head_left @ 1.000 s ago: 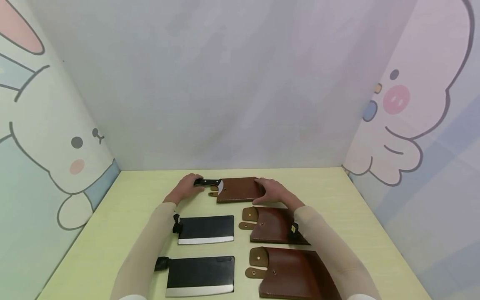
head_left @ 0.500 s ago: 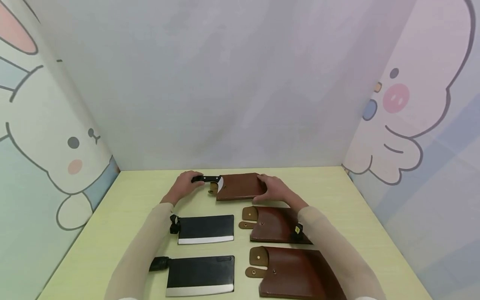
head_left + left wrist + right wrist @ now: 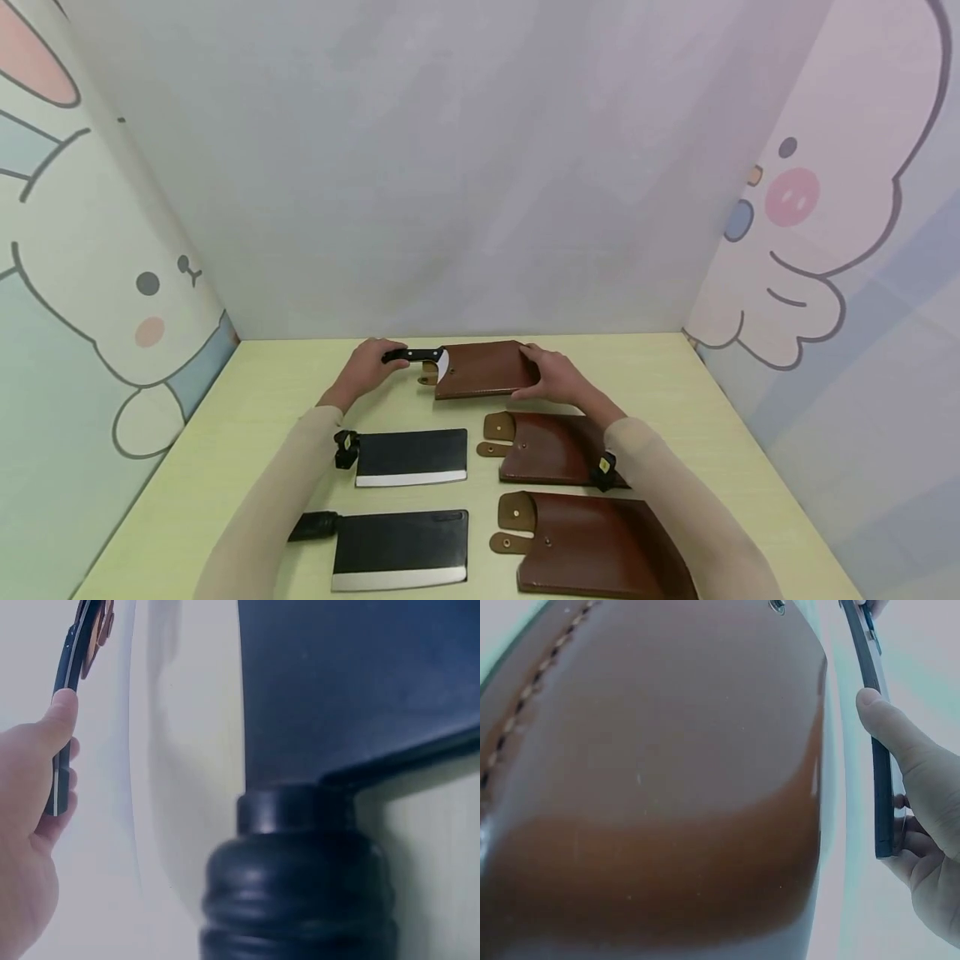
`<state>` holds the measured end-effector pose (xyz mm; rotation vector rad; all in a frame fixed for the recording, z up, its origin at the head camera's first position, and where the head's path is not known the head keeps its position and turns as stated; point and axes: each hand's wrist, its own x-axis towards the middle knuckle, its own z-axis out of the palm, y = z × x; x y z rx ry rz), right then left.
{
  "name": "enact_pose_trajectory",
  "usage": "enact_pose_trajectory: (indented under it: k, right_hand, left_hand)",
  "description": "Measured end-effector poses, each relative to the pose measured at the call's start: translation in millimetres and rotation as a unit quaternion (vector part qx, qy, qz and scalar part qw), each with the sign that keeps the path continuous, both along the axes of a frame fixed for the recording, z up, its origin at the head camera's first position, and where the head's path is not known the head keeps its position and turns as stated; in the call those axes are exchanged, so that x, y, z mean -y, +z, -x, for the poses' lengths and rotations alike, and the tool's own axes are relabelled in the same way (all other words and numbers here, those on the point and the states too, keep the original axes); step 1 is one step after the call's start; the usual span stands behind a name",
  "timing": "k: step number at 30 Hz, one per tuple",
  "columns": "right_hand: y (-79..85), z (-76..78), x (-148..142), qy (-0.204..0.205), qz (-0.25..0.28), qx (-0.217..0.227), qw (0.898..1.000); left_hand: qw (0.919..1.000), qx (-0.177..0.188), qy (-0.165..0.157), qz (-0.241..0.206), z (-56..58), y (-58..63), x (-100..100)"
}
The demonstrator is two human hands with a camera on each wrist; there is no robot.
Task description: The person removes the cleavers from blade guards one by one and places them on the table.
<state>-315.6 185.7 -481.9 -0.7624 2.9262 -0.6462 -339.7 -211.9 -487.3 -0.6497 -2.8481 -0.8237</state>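
Observation:
My left hand (image 3: 366, 368) grips the black handle (image 3: 420, 356) of a knife at the back of the table. Most of its blade is inside a brown leather sheath (image 3: 483, 369); a silver sliver shows at the mouth. My right hand (image 3: 558, 377) pinches the sheath's right end, thumb on the near face. In the left wrist view the thumb (image 3: 64, 712) lies along the knife handle. The right wrist view shows the held sheath (image 3: 880, 772) edge-on between thumb and fingers.
Nearer me lie two cleavers with black blades, a smaller one (image 3: 412, 457) and a larger one (image 3: 401, 546). Right of them lie two brown leather sheaths, one behind (image 3: 543, 446) and one in front (image 3: 585, 542), partly under my right arm. Walls enclose the table (image 3: 187, 467).
Both hands have shifted slightly toward the back wall with the knife and its sheath. The sheath's right end has also moved a little right. The cleavers and other sheaths lie as before.

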Motion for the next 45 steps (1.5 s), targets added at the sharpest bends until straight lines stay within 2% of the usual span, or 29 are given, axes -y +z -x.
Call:
enact_pose_trajectory:
  k: [13,23,30,45]
  right_hand:
    - [-3.4,-4.2,-1.9,0.001,0.019,-0.010,1.000]
    - [-0.9,-5.3,-9.9,-0.011,0.019,-0.005,1.000]
    - [-4.0,-6.3,-15.6,-0.007,0.023,-0.010,1.000]
    - [-6.8,-6.4,-23.8,-0.009,0.031,0.005,0.999]
  left_hand:
    - [0.9999,-0.008,-0.009,-0.012,-1.3,0.1,1.7]
    - [0.9997,-0.025,0.001,-0.008,-3.6,-1.5,15.6]
    - [0.9998,-0.016,0.007,0.000,-6.1,-2.9,24.4]
    - [0.9994,-0.034,0.005,-0.001,-11.9,0.1,32.6]
